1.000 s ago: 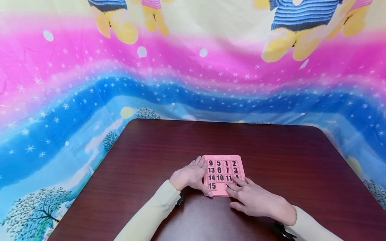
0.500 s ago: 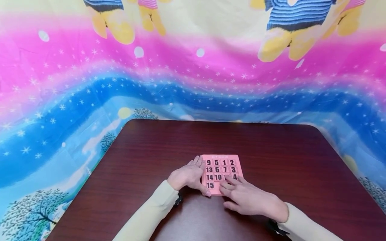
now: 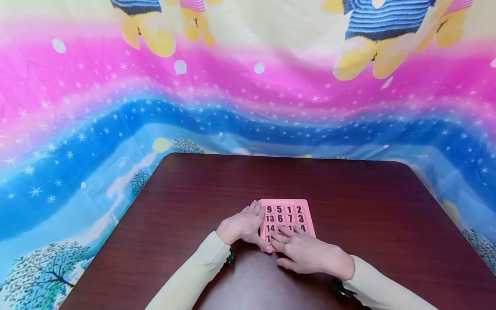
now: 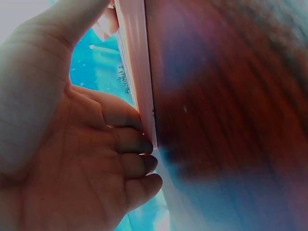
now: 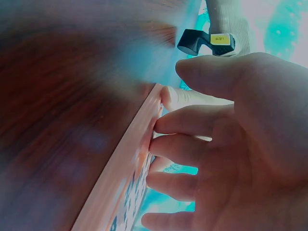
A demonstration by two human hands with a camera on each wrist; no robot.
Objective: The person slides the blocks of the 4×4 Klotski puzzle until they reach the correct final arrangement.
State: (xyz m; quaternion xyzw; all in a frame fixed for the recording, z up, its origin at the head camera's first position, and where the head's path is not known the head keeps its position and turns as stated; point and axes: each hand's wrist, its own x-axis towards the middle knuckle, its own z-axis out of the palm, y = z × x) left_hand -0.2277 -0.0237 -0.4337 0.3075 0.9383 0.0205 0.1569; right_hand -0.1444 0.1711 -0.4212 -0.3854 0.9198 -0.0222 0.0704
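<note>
A pink number sliding puzzle [image 3: 284, 202] lies flat on the table, its black-numbered tiles facing up. My left hand [image 3: 244, 226] holds its left side, fingers along the edge and thumb at the near left corner. In the left wrist view, fingertips [image 4: 147, 144] meet the puzzle's side wall [image 4: 137, 57]. My right hand [image 3: 308, 252] reaches over the bottom rows with fingers extended, touching the tiles near the 15. It partly covers the 15, 10 and 11; the rest of the bottom row is hidden. The right wrist view shows spread fingers [image 5: 178, 149] at the puzzle's near edge [image 5: 125, 149].
The dark brown wooden table [image 3: 217, 181] has rounded far corners. Behind it hangs a colourful cartoon-printed cloth [image 3: 232, 107]. Each wrist wears a black strap; the left one carries a device with a yellow label [image 5: 220, 39].
My right hand has slid left along the puzzle's bottom row, from the right side to near the 15, now partly covering it and the 10. My left hand stays at the left edge.
</note>
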